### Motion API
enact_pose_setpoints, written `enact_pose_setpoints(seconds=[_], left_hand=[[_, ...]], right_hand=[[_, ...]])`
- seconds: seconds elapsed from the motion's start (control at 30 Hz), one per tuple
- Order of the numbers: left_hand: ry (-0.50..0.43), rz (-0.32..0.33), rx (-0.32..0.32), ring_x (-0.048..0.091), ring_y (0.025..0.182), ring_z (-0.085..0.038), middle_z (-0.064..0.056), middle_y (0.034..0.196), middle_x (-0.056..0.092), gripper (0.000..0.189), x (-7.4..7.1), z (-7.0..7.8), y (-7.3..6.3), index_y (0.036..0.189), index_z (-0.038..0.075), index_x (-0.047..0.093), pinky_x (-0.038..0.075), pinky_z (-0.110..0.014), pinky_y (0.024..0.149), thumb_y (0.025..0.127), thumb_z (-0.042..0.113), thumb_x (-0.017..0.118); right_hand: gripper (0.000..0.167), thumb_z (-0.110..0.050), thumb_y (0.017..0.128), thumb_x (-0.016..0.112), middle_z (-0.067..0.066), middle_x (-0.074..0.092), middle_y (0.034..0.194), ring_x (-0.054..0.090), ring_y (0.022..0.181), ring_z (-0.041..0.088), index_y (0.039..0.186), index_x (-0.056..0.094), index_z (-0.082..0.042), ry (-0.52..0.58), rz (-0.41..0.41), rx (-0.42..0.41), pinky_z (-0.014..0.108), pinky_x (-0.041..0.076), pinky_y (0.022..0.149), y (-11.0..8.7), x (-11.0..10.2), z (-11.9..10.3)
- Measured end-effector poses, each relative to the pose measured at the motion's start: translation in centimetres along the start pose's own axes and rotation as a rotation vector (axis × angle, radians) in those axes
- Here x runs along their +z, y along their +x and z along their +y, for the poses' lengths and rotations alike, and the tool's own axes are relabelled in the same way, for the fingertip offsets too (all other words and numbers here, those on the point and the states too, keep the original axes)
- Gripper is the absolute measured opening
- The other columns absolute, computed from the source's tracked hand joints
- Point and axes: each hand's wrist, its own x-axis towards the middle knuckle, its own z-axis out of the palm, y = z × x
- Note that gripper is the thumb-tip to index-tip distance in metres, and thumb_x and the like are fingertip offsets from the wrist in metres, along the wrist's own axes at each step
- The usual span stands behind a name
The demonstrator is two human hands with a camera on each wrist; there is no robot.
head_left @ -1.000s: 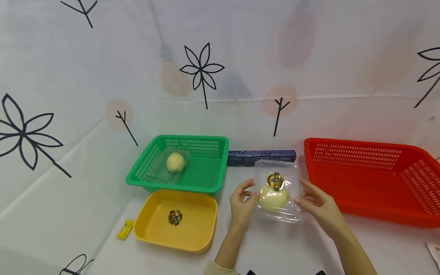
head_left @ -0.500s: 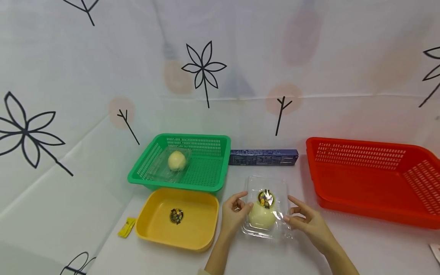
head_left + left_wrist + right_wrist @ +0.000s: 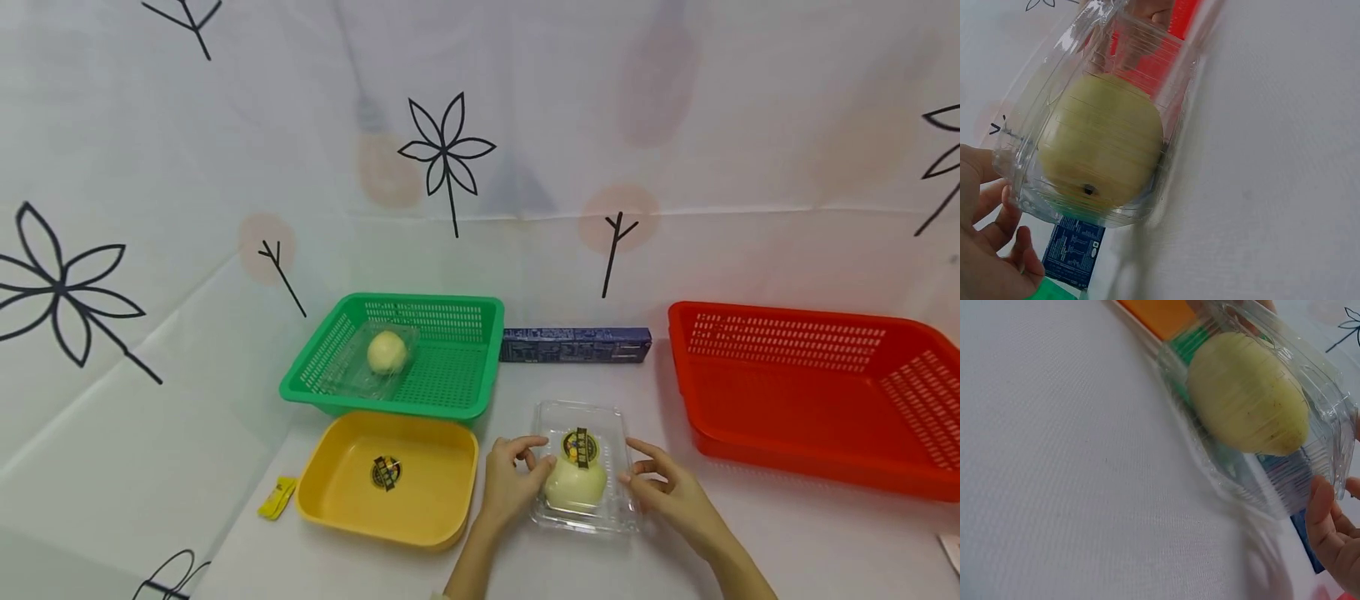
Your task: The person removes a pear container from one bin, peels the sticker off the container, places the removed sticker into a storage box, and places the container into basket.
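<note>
A clear plastic clamshell box [image 3: 583,417] with a round pale yellow-green fruit [image 3: 575,487] inside is at the front middle of the head view. Its lid bears a round black-and-yellow sticker [image 3: 581,447]. My left hand [image 3: 513,479] pinches the box's left edge between thumb and fingers; my right hand [image 3: 670,492] pinches the right edge. Through the plastic in the left wrist view, the fruit [image 3: 1102,140] shows a small dark spot. The right wrist view shows the box [image 3: 1235,478] close to the white tabletop; whether its base touches, I cannot tell.
At back left, a green basket [image 3: 450,379] holds another clear box [image 3: 352,371] with a pale fruit [image 3: 387,352]. Before it stands a yellow tub [image 3: 337,492] with a similar sticker [image 3: 386,472]. A blue carton [image 3: 575,345], red basket [image 3: 795,408] and yellow packet [image 3: 277,498] lie around.
Both hands have brought the clamshell box down and toward me, slightly left, from in front of the blue carton. It now lies lower, and the grip at both sides has stayed.
</note>
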Motion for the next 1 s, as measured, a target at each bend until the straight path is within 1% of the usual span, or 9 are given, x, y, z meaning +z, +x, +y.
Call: enact_pose_setpoints(seconds=[0.07, 0.13, 0.23, 0.33, 0.4, 0.53, 0.63, 0.77, 1.0], left_hand=[[0.061, 0.033, 0.045, 0.048, 0.074, -0.015, -0.001, 0.067, 0.058, 0.022, 0.1, 0.1, 0.3, 0.093, 0.006, 0.073, 0.034, -0.020, 0.067, 0.072, 0.013, 0.074], [0.072, 0.044, 0.080, 0.050, 0.084, -0.018, -0.004, 0.080, 0.062, 0.021, 0.3, 0.2, 0.6, 0.092, 0.007, 0.074, 0.037, -0.024, 0.073, 0.071, 0.014, 0.074], [0.052, 0.019, 0.104, 0.048, 0.101, -0.023, -0.011, 0.103, 0.063, 0.021, 0.7, 0.2, 1.3, 0.092, 0.007, 0.074, 0.039, -0.034, 0.084, 0.072, 0.016, 0.074], [0.023, -0.031, 0.099, 0.044, 0.110, -0.029, -0.015, 0.114, 0.059, 0.025, 1.4, -0.2, 1.8, 0.095, 0.004, 0.074, 0.038, -0.040, 0.090, 0.074, 0.018, 0.074], [0.039, -0.050, 0.101, 0.042, 0.111, -0.030, -0.015, 0.115, 0.057, 0.029, 2.0, -0.4, 1.9, 0.099, 0.004, 0.073, 0.038, -0.040, 0.091, 0.075, 0.020, 0.074], [0.133, -0.027, 0.146, 0.043, 0.107, -0.027, -0.011, 0.113, 0.057, 0.033, 2.7, -0.5, 2.1, 0.106, 0.004, 0.070, 0.039, -0.037, 0.091, 0.078, 0.020, 0.072], [0.194, -0.018, 0.162, 0.043, 0.106, -0.027, -0.009, 0.112, 0.056, 0.033, 2.8, -0.3, 2.2, 0.110, 0.004, 0.069, 0.039, -0.037, 0.090, 0.080, 0.020, 0.069], [0.250, -0.055, 0.153, 0.041, 0.106, -0.026, -0.009, 0.115, 0.054, 0.035, 2.7, 0.1, 2.3, 0.113, 0.007, 0.068, 0.039, -0.036, 0.089, 0.083, 0.024, 0.067], [0.344, -0.062, 0.218, 0.041, 0.101, -0.021, -0.006, 0.110, 0.053, 0.028, 2.7, 0.2, 2.5, 0.102, 0.012, 0.073, 0.039, -0.032, 0.085, 0.081, 0.030, 0.069]], right_hand=[[0.062, -0.011, 0.087, 0.065, 0.019, 0.053, 0.105, 0.061, 0.078, 0.014, 0.140, 0.036, -0.002, -0.013, 0.015, -0.008, 0.026, 0.050, 0.062, 0.3, 0.1, 0.0], [0.063, -0.011, 0.087, 0.065, 0.022, 0.051, 0.111, 0.062, 0.080, 0.014, 0.142, 0.034, -0.004, -0.016, 0.021, -0.025, 0.027, 0.050, 0.063, 0.7, 0.1, 0.0], [0.063, -0.011, 0.089, 0.063, 0.024, 0.049, 0.115, 0.062, 0.080, 0.016, 0.144, 0.032, -0.006, -0.005, 0.028, -0.042, 0.026, 0.049, 0.062, 1.2, 0.1, 0.1], [0.062, -0.011, 0.089, 0.062, 0.024, 0.050, 0.112, 0.061, 0.078, 0.018, 0.144, 0.033, -0.006, -0.005, 0.037, -0.058, 0.025, 0.048, 0.061, 1.7, 0.2, 0.2], [0.060, -0.010, 0.090, 0.061, 0.022, 0.051, 0.109, 0.061, 0.077, 0.018, 0.143, 0.034, -0.004, -0.005, 0.037, -0.067, 0.025, 0.047, 0.060, 1.9, 0.3, 0.2], [0.058, -0.009, 0.090, 0.059, 0.021, 0.052, 0.105, 0.059, 0.076, 0.018, 0.141, 0.034, 0.002, 0.005, 0.032, -0.075, 0.025, 0.046, 0.058, 2.0, 0.4, 0.2], [0.057, -0.009, 0.091, 0.059, 0.021, 0.052, 0.106, 0.059, 0.078, 0.020, 0.141, 0.034, 0.002, 0.005, 0.035, -0.065, 0.025, 0.046, 0.059, 1.9, 0.4, 0.1], [0.057, -0.009, 0.091, 0.058, 0.021, 0.052, 0.109, 0.058, 0.081, 0.022, 0.142, 0.034, 0.001, 0.005, 0.043, -0.049, 0.025, 0.047, 0.060, 2.0, 0.5, 0.1], [0.057, -0.011, 0.090, 0.060, 0.021, 0.052, 0.107, 0.058, 0.080, 0.023, 0.140, 0.037, 0.002, 0.021, 0.060, -0.058, 0.025, 0.046, 0.061, 1.9, 0.6, -0.2]])
